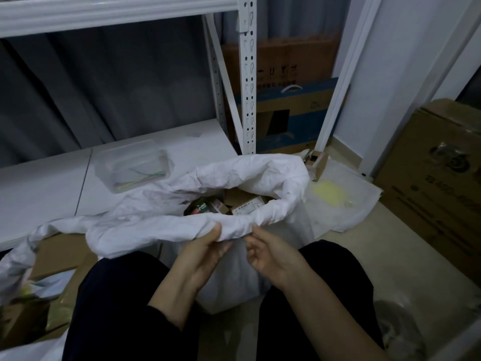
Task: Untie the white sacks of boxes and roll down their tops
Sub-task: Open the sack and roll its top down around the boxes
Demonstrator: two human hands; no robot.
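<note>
A white sack (250, 175) stands open on the floor between my knees, its top rolled into a thick rim. Small cardboard boxes (242, 204) and a dark packet show inside its mouth. My left hand (205, 246) grips the near rim, thumb on top and fingers under the fold. My right hand (270, 251) is just right of it, fingers curled at the rim's underside; whether they pinch the fabric is unclear. A second white sack (18, 264) slumps at the left over brown cardboard boxes (57, 254).
A clear plastic tub (132, 165) with thin cable ties sits on the low white shelf (39, 191). A white rack post (248, 74) rises behind the sack. Large cardboard boxes (440, 183) stand at the right. A flat white sack (343, 199) lies on the floor behind.
</note>
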